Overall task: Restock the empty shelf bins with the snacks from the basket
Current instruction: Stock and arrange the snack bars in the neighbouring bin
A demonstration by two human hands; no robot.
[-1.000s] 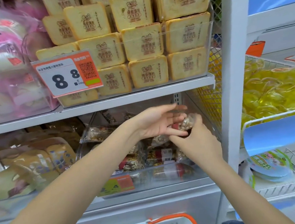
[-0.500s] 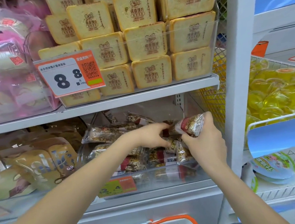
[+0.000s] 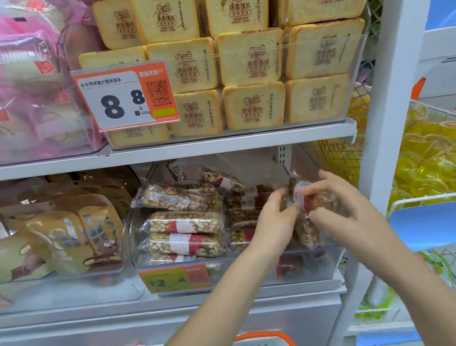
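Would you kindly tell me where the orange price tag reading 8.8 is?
In the head view, upper left: the 8.8 price tag hangs on the clear bin of toast-slice packs.

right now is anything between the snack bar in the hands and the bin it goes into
Nothing visible. Both the left hand and right hand hold the snack bar already above the clear bin, over its right side, where only a few bars lie below it.

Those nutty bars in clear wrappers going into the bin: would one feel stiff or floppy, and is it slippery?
Probably stiff: the held snack bar keeps its block shape between the left hand and right hand. The glossy wrapper may be a bit slippery. It will likely lie flat, not roll, like the stacked bars.
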